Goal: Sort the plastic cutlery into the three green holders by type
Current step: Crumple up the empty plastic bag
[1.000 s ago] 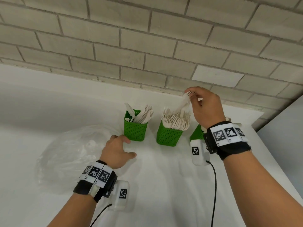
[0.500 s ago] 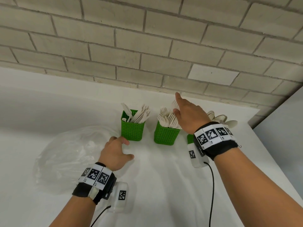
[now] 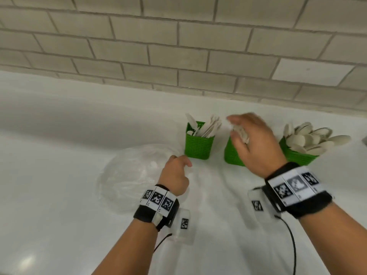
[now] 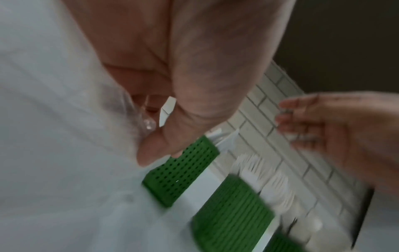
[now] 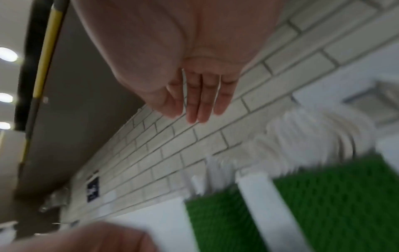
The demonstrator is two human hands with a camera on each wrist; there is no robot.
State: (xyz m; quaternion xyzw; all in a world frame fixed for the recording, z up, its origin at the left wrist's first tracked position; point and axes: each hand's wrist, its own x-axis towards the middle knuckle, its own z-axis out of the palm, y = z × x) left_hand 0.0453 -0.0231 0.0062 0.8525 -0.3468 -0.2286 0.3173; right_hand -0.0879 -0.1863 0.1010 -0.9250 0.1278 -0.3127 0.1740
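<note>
Three green holders stand in a row by the wall. The left holder (image 3: 199, 144) has knives, the middle holder (image 3: 231, 155) forks, the right holder (image 3: 297, 154) spoons. My right hand (image 3: 241, 129) hovers over the middle holder with its fingers (image 5: 199, 102) straight and together, holding nothing, and hides most of the forks (image 4: 259, 172). My left hand (image 3: 174, 169) rests on the table in front of the left holder, fingers curled, with the edge of a clear plastic bag (image 3: 137, 175) caught between fingers and thumb (image 4: 155, 150).
A brick wall (image 3: 198, 56) runs close behind the holders. The white table (image 3: 59, 195) stretches left and toward me. Both wrists carry camera bands with cables trailing over the table. The table's right edge lies just beyond the spoon holder.
A second ago my right hand pinched a fork above the middle holder. It has let it go and now hangs open, lower, over the forks. The left hand has barely moved.
</note>
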